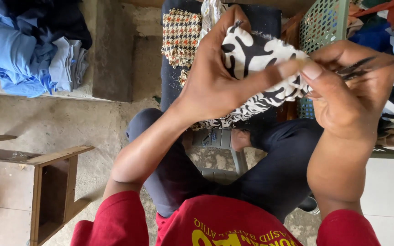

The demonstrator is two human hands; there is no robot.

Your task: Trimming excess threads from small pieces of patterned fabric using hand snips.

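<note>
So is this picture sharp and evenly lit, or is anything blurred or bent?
Head view: soft daylight, no hard shadows or glare. The left hand and black-and-white cloth are sharp; the right hand is sharp, its thin dark tool slightly smeared. The wide lens makes the forearms loom large.

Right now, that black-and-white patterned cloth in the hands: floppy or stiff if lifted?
Likely floppy: the black-and-white cloth bunches and folds inside the left hand and droops below it. Probably light, since fingertips alone hold it up. The right hand pinches its edge, so it seems grippy, not slippery.
</note>
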